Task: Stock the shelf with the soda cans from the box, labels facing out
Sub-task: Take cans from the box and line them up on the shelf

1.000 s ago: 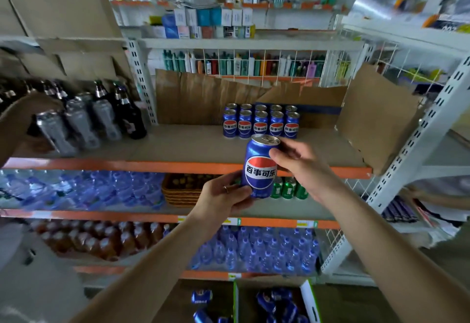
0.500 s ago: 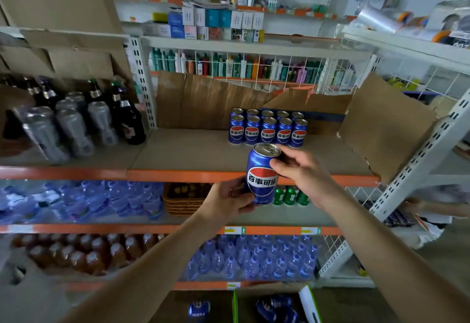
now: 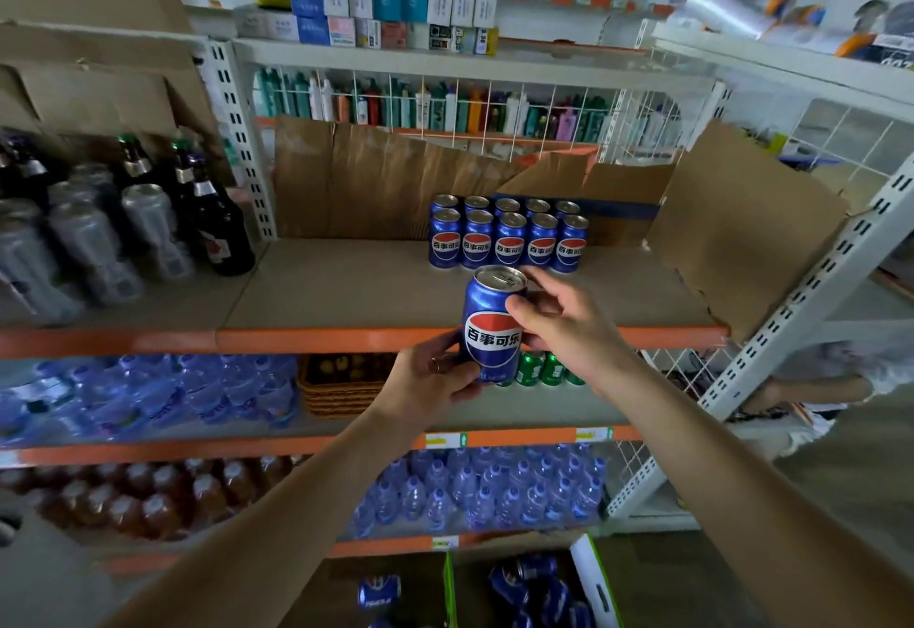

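At the centre of the frame, both hands, left hand [image 3: 435, 375] and right hand [image 3: 559, 330], are gripping an upright Pepsi can [image 3: 492, 323] before the shelf [image 3: 346, 338], label outward, needing placing beside the stocked cans [image 3: 509, 241].

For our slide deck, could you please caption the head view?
Both hands, left hand and right hand, hold a blue can upright, label facing the camera, before the shelf.

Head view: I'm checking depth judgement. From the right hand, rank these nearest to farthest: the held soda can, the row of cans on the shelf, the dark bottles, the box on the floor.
1. Held soda can, in the right hand itself.
2. Row of cans, just beyond, at the shelf back.
3. Dark bottles, far left, and the box, below on the floor: too close to call.
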